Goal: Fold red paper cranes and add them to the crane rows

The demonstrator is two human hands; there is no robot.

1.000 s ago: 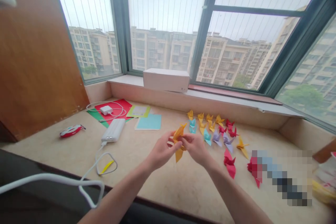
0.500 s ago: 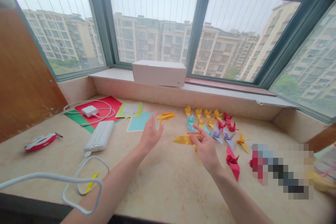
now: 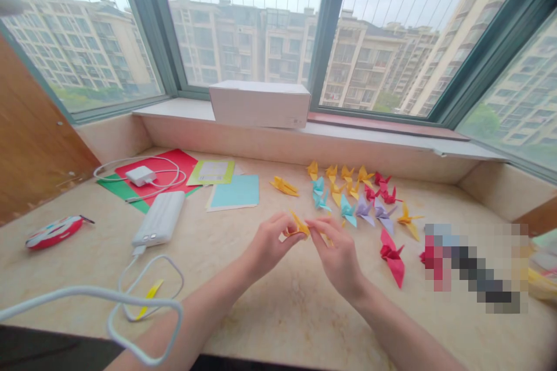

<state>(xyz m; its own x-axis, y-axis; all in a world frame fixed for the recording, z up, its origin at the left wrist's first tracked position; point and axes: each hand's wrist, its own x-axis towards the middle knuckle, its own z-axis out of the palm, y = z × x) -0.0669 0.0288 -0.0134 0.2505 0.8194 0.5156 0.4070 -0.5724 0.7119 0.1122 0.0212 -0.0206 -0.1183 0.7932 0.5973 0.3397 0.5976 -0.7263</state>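
Between my two hands, above the sill, is a yellow paper crane [image 3: 300,225]. My left hand [image 3: 275,242] pinches it from the left, thumb below and fingers above. The fingers of my right hand [image 3: 338,248] close on its right side, partly hiding it. Another yellow folded paper piece [image 3: 284,186] lies on the surface beyond my left hand. Beyond my right hand stand several small folded cranes in yellow, turquoise, purple and red, among them a turquoise crane [image 3: 348,211] and a purple crane [image 3: 364,209]. A larger red crane [image 3: 392,258] lies right of my right hand.
Blue paper sheets [image 3: 235,191] lie at the back, left of centre. Further left are a white power bank [image 3: 159,218], a charger [image 3: 140,175] on red and green paper, and a red-and-white cutter [image 3: 54,232]. A looping white cable [image 3: 143,299] crosses the left front. A white box [image 3: 260,105] stands by the window.
My left hand has come back right and closed on the crane my right hand was holding. Both hands now meet around it. The yellow folded piece stays on the surface. The view has shifted slightly.
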